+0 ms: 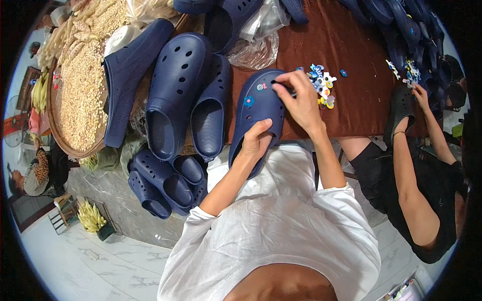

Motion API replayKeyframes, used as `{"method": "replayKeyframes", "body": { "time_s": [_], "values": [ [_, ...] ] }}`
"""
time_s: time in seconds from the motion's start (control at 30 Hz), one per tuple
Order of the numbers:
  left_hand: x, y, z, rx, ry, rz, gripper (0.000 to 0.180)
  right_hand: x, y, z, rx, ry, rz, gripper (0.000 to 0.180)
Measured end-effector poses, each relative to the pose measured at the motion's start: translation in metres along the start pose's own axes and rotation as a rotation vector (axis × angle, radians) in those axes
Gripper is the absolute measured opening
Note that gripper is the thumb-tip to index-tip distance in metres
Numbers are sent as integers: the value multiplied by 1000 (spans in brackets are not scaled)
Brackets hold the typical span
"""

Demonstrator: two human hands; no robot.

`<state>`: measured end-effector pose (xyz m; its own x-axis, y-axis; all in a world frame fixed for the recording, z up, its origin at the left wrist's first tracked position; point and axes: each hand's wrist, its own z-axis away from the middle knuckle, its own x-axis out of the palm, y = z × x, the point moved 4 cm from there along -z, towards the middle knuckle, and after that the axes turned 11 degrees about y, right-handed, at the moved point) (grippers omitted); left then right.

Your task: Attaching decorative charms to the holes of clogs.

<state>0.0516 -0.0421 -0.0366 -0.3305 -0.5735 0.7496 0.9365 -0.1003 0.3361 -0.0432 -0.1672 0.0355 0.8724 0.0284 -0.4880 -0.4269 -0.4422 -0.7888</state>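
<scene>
Round tray [56, 134]: pale kernels [83, 110] within. Left hand [257, 140]: gripping charm-studded navy clog [256, 108]. Right hand [300, 98]: at clog's toe, grip indeterminable.

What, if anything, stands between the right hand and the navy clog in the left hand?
Nothing visible does; the right hand is at the toe of the navy clog, which the left hand holds.

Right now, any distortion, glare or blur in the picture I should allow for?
Head view: straight edges bend toward a black rim; highlights glint on the clear plastic; the held clog is well lit and fairly sharp, while things near the rim look softer.
</scene>
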Motion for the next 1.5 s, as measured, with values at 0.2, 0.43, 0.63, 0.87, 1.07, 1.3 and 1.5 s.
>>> {"method": "replayKeyframes", "body": {
  "time_s": [0.2,0.43,0.63,0.87,1.07,1.3,1.5],
  "values": [
    [-5,-4,13,1,5,-52,51,16,-31,6,-346,-184,145,29],
    [-8,-1,18,-40,105,-112,61,18,-31,4,-312,-214,146,24],
    [-3,-1,21,-41,83,-9,53,17,-30,2,-255,-198,116,27],
    [-5,-2,15,-22,94,39,65,22,-26,-1,-246,-141,85,20],
    [-10,-4,13,-43,119,62,66,25,-25,4,-397,-105,98,17],
    [-7,-3,15,-36,82,75,68,29,-25,-2,-444,-137,77,15],
    [-7,-4,13,-36,72,89,69,30,-22,-2,-452,-133,84,18]
  ]
}}
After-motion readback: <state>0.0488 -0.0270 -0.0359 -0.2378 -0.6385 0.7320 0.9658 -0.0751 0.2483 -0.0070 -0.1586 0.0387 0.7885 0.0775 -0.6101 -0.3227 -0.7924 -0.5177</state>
